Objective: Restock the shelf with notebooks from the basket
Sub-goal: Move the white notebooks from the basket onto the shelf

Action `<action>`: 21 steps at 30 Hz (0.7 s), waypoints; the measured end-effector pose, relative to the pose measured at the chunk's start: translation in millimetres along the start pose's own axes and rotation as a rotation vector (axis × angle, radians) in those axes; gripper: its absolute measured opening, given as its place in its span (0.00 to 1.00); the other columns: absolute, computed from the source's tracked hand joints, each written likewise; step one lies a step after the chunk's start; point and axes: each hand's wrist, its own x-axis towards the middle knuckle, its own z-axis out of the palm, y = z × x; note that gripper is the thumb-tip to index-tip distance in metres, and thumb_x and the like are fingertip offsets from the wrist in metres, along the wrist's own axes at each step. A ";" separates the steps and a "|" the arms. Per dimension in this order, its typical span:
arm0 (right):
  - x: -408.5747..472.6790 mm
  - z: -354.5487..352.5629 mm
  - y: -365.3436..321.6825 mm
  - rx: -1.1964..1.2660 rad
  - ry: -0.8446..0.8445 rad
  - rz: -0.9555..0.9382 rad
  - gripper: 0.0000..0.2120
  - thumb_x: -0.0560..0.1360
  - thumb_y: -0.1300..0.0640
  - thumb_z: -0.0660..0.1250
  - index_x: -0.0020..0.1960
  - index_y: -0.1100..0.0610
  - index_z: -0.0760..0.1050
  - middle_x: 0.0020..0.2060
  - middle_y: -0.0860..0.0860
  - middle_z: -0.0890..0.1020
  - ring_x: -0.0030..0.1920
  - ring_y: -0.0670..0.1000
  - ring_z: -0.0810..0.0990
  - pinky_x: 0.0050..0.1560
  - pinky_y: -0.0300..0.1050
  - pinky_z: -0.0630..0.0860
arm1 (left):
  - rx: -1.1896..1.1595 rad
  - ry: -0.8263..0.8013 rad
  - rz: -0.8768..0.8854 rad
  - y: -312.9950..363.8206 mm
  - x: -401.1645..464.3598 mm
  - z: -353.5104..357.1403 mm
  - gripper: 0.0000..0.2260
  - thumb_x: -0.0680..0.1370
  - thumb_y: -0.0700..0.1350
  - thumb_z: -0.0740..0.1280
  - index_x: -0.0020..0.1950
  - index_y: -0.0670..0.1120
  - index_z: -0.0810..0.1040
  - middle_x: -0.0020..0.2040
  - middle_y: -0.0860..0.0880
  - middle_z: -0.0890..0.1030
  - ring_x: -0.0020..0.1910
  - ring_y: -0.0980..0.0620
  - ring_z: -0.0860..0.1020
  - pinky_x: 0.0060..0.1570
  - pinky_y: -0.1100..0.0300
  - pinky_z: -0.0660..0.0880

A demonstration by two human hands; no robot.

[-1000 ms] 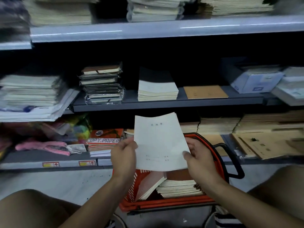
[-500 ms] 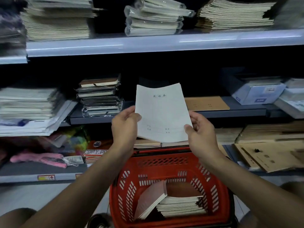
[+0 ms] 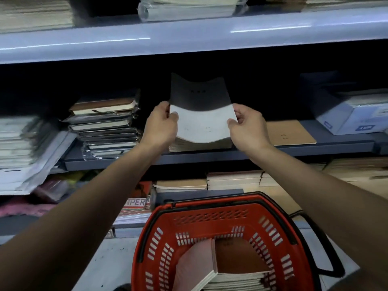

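I am pinching the sagging notebook [image 3: 202, 122] with left hand [image 3: 160, 124] and right hand [image 3: 248, 128] closed on its side edges, and its far end beyond my fingertips, seemingly shadowed, is risking snagging the stack [image 3: 199, 144] beneath.

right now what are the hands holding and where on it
A white notebook, held over the stack on the middle shelf: the left hand pinches its left edge, the right hand its right edge.

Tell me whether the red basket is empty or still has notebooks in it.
Not empty. The red basket still holds a stack of notebooks at its bottom, with one pinkish notebook leaning tilted against the stack.
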 end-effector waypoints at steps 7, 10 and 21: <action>26.8 18.7 25.8 -0.326 -0.030 -0.110 0.20 0.83 0.58 0.61 0.74 0.56 0.74 0.50 0.56 0.81 0.63 0.59 0.73 0.55 0.46 0.73 | 0.498 0.063 0.005 -10.8 22.5 13.4 0.10 0.82 0.47 0.60 0.56 0.41 0.75 0.47 0.42 0.79 0.50 0.36 0.78 0.46 0.51 0.71; 25.0 22.6 34.1 -0.440 -0.065 -0.202 0.18 0.85 0.57 0.58 0.71 0.58 0.78 0.62 0.56 0.84 0.62 0.61 0.73 0.62 0.48 0.71 | 0.565 0.056 0.014 -18.7 20.5 15.5 0.17 0.83 0.48 0.58 0.69 0.46 0.77 0.58 0.36 0.82 0.59 0.32 0.78 0.56 0.47 0.75; 11.0 11.7 53.1 -0.397 -0.208 -0.177 0.51 0.69 0.20 0.56 0.79 0.55 0.68 0.78 0.55 0.69 0.77 0.55 0.69 0.76 0.54 0.68 | 0.365 -0.102 0.177 -47.9 2.3 3.2 0.43 0.71 0.61 0.77 0.80 0.47 0.66 0.77 0.49 0.71 0.76 0.52 0.68 0.76 0.56 0.65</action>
